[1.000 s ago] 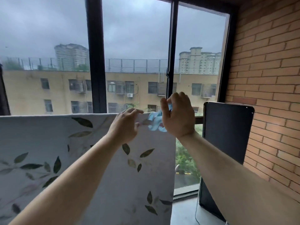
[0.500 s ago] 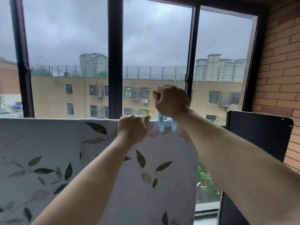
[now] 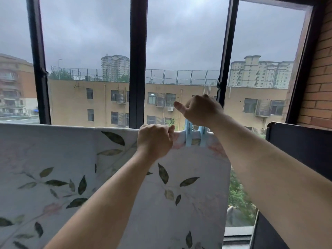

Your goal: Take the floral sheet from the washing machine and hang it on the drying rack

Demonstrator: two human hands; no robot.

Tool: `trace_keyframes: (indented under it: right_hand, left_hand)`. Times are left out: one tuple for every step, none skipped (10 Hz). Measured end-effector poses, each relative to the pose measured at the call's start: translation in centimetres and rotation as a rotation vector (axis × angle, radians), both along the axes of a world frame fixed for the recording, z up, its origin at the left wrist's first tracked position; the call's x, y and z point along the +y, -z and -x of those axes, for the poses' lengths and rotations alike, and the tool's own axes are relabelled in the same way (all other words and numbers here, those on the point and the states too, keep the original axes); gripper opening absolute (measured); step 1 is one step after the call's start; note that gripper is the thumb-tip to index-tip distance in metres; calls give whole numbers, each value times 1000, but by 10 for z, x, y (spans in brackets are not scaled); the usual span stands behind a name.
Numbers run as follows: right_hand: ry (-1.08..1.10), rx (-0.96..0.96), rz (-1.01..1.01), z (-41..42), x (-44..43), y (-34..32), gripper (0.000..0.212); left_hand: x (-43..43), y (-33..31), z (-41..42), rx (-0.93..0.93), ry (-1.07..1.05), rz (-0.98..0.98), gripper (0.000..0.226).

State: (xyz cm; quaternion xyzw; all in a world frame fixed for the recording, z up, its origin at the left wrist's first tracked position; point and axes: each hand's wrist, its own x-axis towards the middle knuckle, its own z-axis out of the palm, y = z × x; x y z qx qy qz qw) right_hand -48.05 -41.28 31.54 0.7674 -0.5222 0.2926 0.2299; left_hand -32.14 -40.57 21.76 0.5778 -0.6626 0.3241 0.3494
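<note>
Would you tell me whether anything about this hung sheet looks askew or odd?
Slightly: the white leaf-print sheet bunches into a roll at its top edge between the left hand and the pale blue plastic clip; elsewhere it hangs flat.

White leaf-print sheet (image 3: 53, 159), pale-blue clip (image 3: 188, 139)

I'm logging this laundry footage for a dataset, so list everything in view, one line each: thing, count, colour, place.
floral sheet: one, white with green leaves, draped over a hidden rail, lower left to centre
clip: one or two (cannot tell), pale blue, on the sheet's top edge near its right end
window frame: one, black, several upright bars, behind the sheet
buildings: several, tan and beige, outside the glass
brick wall: one, red-brown, right edge
panel: one, black, lower right
left hand: grips the sheet's top edge beside the clip
right hand: just above the clip, fingers curled, grip unclear
</note>
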Motion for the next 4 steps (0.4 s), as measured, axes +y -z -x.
trace_keyframes:
  right_hand:
    - [-61,-73,74,6,3,4,78]
    - [-125,-146,169,9,11,12,76]
    - [-229,-222,266,22,20,27,70]
    - [-302,-244,433,46,40,54,51]
  left_hand:
    - [-1,0,-1,-8,4,4,59]
    - [1,2,2,-15,26,15,59]
    - [0,4,-2,54,112,25,48]
    - [18,34,-10,42,280,158,36]
